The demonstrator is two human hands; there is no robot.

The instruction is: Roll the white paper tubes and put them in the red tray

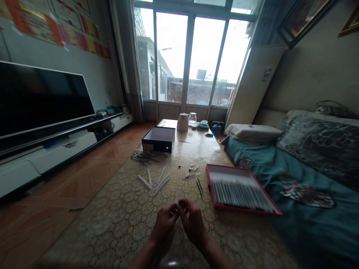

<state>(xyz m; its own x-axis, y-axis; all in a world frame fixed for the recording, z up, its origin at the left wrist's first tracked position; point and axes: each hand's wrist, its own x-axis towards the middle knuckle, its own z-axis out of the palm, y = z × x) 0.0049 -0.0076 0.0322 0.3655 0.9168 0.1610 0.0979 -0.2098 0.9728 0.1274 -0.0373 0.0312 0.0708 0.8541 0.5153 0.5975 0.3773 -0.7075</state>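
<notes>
My left hand (168, 223) and my right hand (193, 224) meet above the patterned table cover (117, 228). Between their fingertips they pinch a small white piece (177, 203), mostly hidden by the fingers. Beyond them lie several loose white plastic tubes (154, 181). To the right sit small white parts (193, 167) and thin dark rods (199, 186). A red-rimmed tray (238, 188) holds many thin tubes in rows. A bundle of thin sticks (147, 156) lies farther off, next to a dark box (158, 139).
A white kettle (182, 122), a glass jar (192, 119) and a blue bottle (216, 130) stand at the table's far end. A bed with a teal sheet (303, 175) runs along the right side. A tiled floor (42, 201) and a TV stand (50, 157) lie left.
</notes>
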